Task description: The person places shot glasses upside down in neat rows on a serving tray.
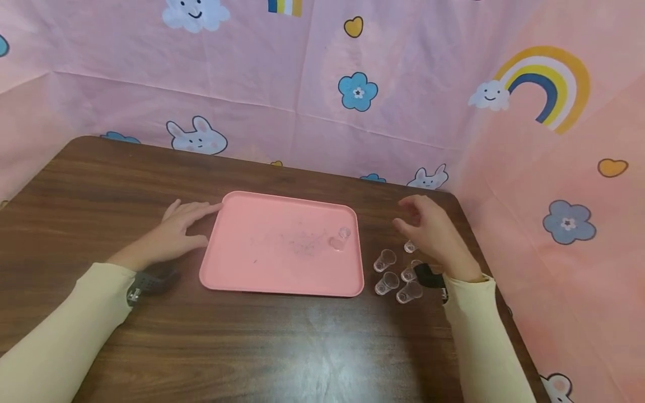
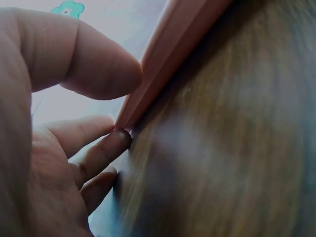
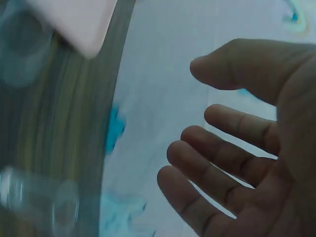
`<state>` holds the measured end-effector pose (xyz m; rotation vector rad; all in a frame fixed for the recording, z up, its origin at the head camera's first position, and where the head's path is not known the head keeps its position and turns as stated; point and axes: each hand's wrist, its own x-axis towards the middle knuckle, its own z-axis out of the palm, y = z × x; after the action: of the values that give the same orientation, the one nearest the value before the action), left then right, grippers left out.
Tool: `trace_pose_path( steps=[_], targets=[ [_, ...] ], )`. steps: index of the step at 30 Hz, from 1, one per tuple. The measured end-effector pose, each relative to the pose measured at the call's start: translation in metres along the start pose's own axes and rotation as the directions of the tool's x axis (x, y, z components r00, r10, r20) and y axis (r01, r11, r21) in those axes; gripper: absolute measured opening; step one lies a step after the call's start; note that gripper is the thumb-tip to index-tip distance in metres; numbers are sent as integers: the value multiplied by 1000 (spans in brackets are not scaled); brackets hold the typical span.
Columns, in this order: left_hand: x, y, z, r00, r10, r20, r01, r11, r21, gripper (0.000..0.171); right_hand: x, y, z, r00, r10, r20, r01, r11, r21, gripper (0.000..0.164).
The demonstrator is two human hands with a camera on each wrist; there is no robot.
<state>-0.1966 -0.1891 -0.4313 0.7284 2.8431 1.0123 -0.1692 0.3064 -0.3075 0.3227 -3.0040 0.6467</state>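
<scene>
A pink tray (image 1: 282,224) lies on the brown table, with one small clear cup (image 1: 340,239) near its right end. My left hand (image 1: 176,230) is at the tray's left edge, fingers extended and touching the rim; the left wrist view shows the thumb (image 2: 103,64) against the tray's side (image 2: 163,54). Beyond the right edge, my right hand (image 1: 428,229) hovers with loosely bent fingers and nothing between them. Several clear cups stand below and beside it, including one cup (image 1: 387,283) near the tray; the right hand and wrist strap partly hide others.
The wooden table (image 1: 242,341) reaches back to a pink patterned cloth (image 1: 262,78) hanging behind it and along the right side. Dark marks (image 1: 302,240) show on the tray's surface. A dark strap (image 1: 430,277) hangs over the cups at the right wrist.
</scene>
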Motion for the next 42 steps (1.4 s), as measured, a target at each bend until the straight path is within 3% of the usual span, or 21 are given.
trace_pose_path(
  steps=[6,12,23,30,36,42],
  targets=[
    [-1,-1,-2,1000,-20,12,20,1000,7,70,-1,51,-13,992,84,99,-72,990,-119,53],
    [-2,0,-1,1000,-9,14,9,1000,1,70,-9,73,-4,976,147,163,-129,985,-117,53],
    [-2,3,-1,1000,-4,15,4,1000,-5,69,-11,74,8,964,186,189,-169,980,-102,38],
    [-2,1,-1,1000,-6,14,6,1000,-12,69,-12,73,12,968,164,188,-145,983,-112,31],
    [-2,1,-1,1000,-18,19,18,1000,-13,70,-12,59,11,985,109,131,-101,993,-63,26],
    [-3,2,-2,999,-24,25,24,1000,-14,70,-11,37,14,996,75,41,-75,997,22,32]
  ],
)
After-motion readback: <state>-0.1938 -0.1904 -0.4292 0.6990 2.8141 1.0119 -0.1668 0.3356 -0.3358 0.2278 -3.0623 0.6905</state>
